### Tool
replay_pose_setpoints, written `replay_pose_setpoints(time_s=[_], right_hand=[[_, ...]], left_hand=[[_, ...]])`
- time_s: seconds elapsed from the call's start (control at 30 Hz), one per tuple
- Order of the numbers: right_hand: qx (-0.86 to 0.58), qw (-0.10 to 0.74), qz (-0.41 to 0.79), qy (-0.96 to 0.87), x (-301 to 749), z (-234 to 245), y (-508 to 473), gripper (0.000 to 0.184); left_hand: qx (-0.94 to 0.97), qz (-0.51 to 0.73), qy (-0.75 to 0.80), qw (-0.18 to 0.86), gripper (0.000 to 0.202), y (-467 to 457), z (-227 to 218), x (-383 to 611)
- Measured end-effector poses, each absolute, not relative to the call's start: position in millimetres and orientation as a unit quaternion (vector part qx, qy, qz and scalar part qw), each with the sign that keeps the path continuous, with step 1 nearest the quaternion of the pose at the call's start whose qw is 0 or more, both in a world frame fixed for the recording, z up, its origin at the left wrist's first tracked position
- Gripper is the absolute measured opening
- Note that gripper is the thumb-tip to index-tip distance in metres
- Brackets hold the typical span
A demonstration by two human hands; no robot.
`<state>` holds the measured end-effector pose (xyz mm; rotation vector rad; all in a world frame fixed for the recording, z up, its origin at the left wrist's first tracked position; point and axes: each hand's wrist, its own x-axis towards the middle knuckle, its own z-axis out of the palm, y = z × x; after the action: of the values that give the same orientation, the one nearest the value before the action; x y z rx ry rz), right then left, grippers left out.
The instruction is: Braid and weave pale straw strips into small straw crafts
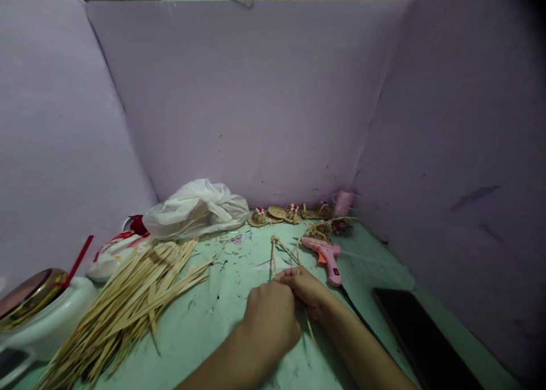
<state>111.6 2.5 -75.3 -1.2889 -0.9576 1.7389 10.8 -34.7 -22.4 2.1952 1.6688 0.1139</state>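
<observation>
My left hand (273, 313) is closed in a fist at the front middle of the table, its back toward me. Just beyond it my right hand (305, 287) pinches a thin twisted cord of straw-coloured fibre (273, 256). The cord runs away from both hands to a small knot or bend, then angles back to the right. A loose strand trails below my right hand. What lies inside the left fist is hidden, but the cord runs into it. A pink glue gun (322, 253) with an orange trigger lies close beyond my right hand.
Flat dry straw strips (140, 293) lie in a pile at left, near a white pot (63, 310). A plastic bag (196, 211) sits at the back. Small woven slippers (277, 212) and a pink thread spool (343, 202) line the rear panel. A black phone (422, 339) rests at right.
</observation>
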Motion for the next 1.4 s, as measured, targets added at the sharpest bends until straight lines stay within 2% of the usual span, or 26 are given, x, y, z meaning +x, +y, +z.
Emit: replay_pose_setpoints(time_s=[0.1, 0.17, 0.27, 0.33, 0.43, 0.53, 0.67, 0.77, 1.0, 1.17, 1.27, 1.33, 1.4], right_hand=[[-0.506, 0.364, 0.678, -0.389, 113.4, -73.9, 3.1, 0.012], [-0.508, 0.354, 0.671, -0.408, 114.7, -74.5, 3.6, 0.017], [-0.484, 0.35, 0.672, -0.437, 117.2, -77.9, 4.8, 0.021], [-0.469, 0.342, 0.673, -0.458, 119.4, -80.5, 5.9, 0.023], [-0.477, 0.314, 0.628, -0.528, 122.7, -83.2, 7.9, 0.019], [-0.515, 0.283, 0.503, -0.634, 123.4, -82.0, 8.8, 0.01], [-0.608, 0.212, 0.277, -0.714, 119.6, -67.5, 3.7, 0.018], [-0.671, 0.168, 0.208, -0.691, 116.7, -50.8, -3.6, 0.019], [-0.671, 0.13, 0.212, -0.698, 108.3, -40.2, -14.3, 0.018], [-0.644, 0.12, 0.207, -0.726, 103.0, -39.0, -19.7, 0.018], [-0.621, 0.102, 0.296, -0.719, 111.6, -35.8, -17.7, 0.014], [-0.62, 0.12, 0.366, -0.684, 121.5, -37.4, -10.9, 0.018], [-0.643, 0.192, 0.395, -0.628, 130.1, -42.4, -1.9, 0.021]], left_hand=[[0.724, 0.16, 0.634, 0.221, 0.027, -10.7, -15.6, -6.9], [0.631, 0.214, 0.648, 0.368, 0.025, 4.4, -18.0, -15.6], [0.505, 0.19, 0.581, 0.61, 0.018, 15.5, -32.6, -17.9], [0.462, 0.168, 0.548, 0.677, 0.015, 16.6, -43.3, -15.3], [0.47, 0.148, 0.582, 0.647, 0.014, 15.0, -52.1, -11.1], [0.517, 0.149, 0.632, 0.557, 0.015, 13.9, -54.7, -7.3], [0.555, 0.205, 0.632, 0.5, 0.015, 13.4, -57.3, -2.7], [0.559, 0.211, 0.627, 0.499, 0.013, 11.7, -54.9, -1.3], [0.455, 0.21, 0.623, 0.6, 0.015, 6.5, -46.6, -3.4], [0.517, 0.229, 0.597, 0.569, 0.013, 7.6, -50.9, -8.2], [0.534, 0.215, 0.566, 0.59, 0.012, 12.2, -54.1, -14.2], [0.532, 0.209, 0.549, 0.609, 0.011, 15.8, -56.6, -18.4], [0.529, 0.202, 0.537, 0.625, 0.01, 18.7, -59.3, -21.9]])
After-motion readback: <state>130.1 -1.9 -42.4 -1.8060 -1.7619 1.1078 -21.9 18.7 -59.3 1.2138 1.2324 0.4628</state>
